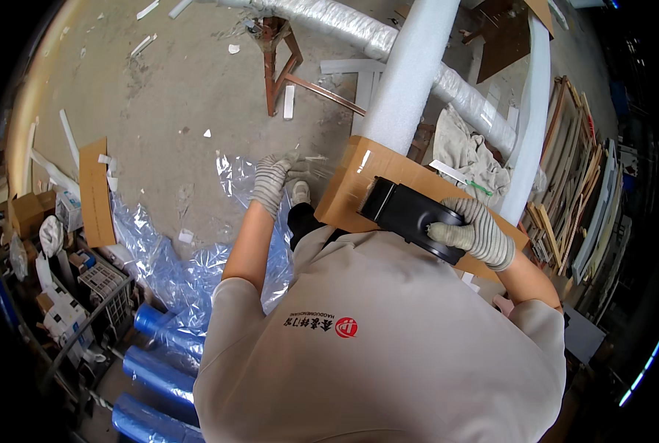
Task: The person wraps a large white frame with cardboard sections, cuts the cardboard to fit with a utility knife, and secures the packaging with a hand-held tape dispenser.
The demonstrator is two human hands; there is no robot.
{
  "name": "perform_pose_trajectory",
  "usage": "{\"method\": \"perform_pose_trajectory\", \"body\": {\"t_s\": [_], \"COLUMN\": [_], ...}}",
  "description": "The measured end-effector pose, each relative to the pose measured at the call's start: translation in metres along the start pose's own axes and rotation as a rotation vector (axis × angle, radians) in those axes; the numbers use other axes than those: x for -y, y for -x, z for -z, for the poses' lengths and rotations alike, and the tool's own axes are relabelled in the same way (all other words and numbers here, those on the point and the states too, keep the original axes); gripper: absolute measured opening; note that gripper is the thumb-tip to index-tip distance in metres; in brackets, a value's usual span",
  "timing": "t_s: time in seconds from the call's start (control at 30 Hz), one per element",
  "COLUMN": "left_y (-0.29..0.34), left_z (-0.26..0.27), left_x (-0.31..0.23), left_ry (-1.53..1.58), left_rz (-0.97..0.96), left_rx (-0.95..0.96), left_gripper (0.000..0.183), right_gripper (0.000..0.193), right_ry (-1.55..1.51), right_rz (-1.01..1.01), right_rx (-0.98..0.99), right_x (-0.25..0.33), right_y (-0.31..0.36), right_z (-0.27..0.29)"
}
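My right hand (473, 232), in a striped knit glove, is closed around a black tape dispenser (403, 214). The dispenser rests on a brown cardboard wrap (373, 166) at the near end of a long piece in white foam (414, 74). Off the cardboard's left side, my gloved left hand (274, 179) has its fingers drawn together. A thin, clear, blurred strip that looks like tape (313, 164) stretches from those fingers toward the cardboard. Its exact ends are hard to make out.
A reddish metal trestle (274, 66) and a plastic-wrapped roll (337, 26) lie ahead. Crumpled clear film (167, 269) and blue rolls (152, 369) are at left, near a cluttered cart (86, 295). A grey cloth (466, 151) and stacked strips (569, 199) are at right.
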State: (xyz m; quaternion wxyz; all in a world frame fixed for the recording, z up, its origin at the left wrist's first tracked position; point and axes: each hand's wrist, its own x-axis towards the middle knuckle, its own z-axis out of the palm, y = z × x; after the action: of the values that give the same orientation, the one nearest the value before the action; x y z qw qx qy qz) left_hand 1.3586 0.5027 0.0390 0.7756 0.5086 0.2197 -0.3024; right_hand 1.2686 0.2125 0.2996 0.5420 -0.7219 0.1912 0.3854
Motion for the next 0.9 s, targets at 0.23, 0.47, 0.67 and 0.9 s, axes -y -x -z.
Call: {"method": "perform_pose_trajectory", "body": {"t_s": [0.23,0.47,0.67,0.9], "left_y": [-0.066,-0.033,-0.012,0.077], "left_z": [-0.024,-0.115,-0.035,-0.080], "left_x": [0.111,0.148,0.097,-0.001], "left_ry": [0.168,0.486,0.065,-1.660], "left_rz": [0.248,0.488,0.261,-1.192], "left_rx": [-0.028,0.247,0.124,0.513], "left_gripper": [0.040,0.058,0.073,0.098], "right_gripper": [0.040,0.037,0.029,0.033], "right_ry": [-0.109,-0.126,0.211,0.429], "right_rz": [0.055,0.005,0.091,0.045], "right_rx": [-0.018,-0.003,-0.069,-0.122], "right_x": [0.033,0.036,-0.027,-0.052], "right_y": [-0.091,-0.072,-0.019,0.023], "right_z": [-0.053,-0.039,0.005,0.026]}}
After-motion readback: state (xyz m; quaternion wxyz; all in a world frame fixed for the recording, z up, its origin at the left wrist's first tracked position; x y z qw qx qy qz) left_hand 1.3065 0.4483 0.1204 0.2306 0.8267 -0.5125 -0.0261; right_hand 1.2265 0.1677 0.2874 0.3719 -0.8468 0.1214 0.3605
